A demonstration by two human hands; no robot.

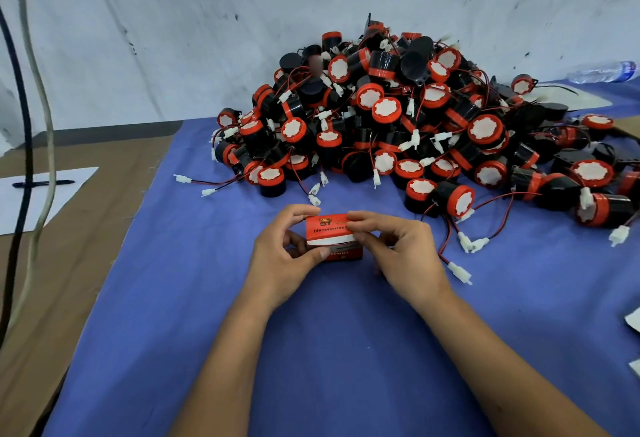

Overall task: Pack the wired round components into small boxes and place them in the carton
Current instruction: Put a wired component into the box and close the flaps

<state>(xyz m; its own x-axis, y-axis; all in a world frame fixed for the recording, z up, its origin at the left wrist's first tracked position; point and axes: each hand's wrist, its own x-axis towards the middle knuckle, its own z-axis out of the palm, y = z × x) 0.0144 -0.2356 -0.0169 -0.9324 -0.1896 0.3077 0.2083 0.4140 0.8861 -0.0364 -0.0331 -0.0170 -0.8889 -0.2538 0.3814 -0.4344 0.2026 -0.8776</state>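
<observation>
A small red box [331, 233] with black lettering and a white band sits between my hands, just above the blue cloth. My left hand [282, 253] grips its left side, thumb on the front and fingers curled over the top edge. My right hand [398, 249] pinches the box's top right flap with thumb and forefinger. Behind them rises a big pile of round components [398, 118], black bodies with red caps and white centres, trailing red-black wires with white plugs. No carton is in view.
The blue cloth [329, 350] covers the table. Brown cardboard [76, 249] lies to the left, with a white sheet [45, 204] and a pen [43, 183]. Two cables [31, 125] hang at the far left. A plastic bottle [604, 71] lies at the back right.
</observation>
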